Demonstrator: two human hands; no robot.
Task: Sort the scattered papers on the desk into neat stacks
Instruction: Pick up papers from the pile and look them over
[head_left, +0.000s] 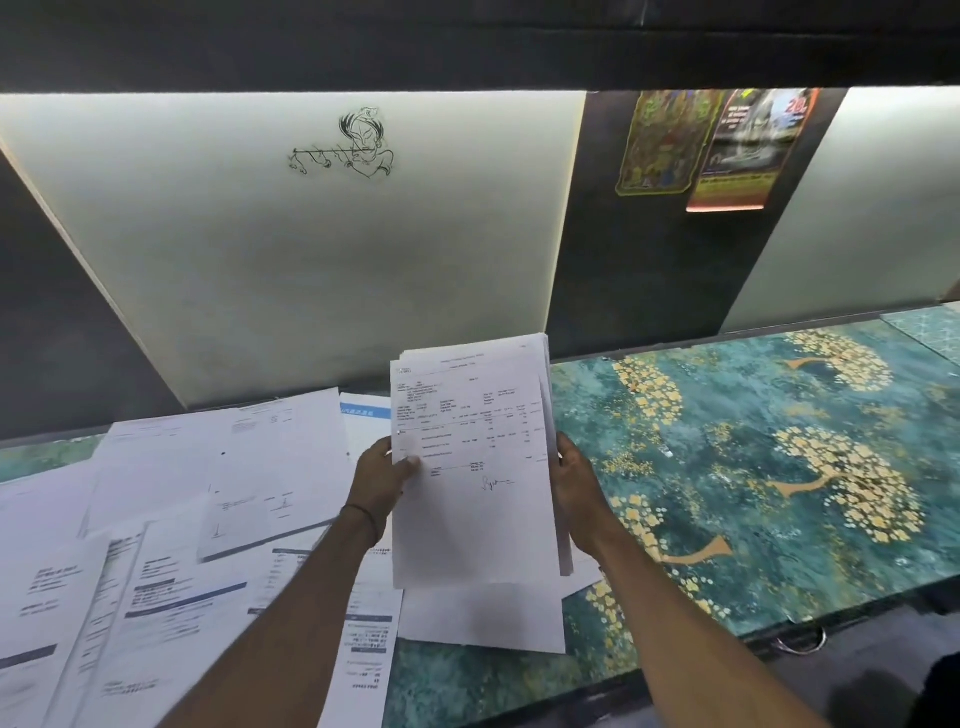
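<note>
Both arms reached forward; left hand (383, 480) and right hand (576, 480) gripped a paper stack (472, 467) by its side edges, upright above the desk (753, 467); loose papers (171, 519) lay left.

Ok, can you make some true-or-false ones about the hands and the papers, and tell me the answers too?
1. The left hand and right hand both hold one bundle of papers. True.
2. The bundle's top sheet is blank. False: it bears printed lines and a signature.
3. Many loose papers lie spread on the left part of the desk. True.
4. The desk is plain white. False: it is teal with golden trees.
5. A line drawing is on the pale wall panel. True.
</note>
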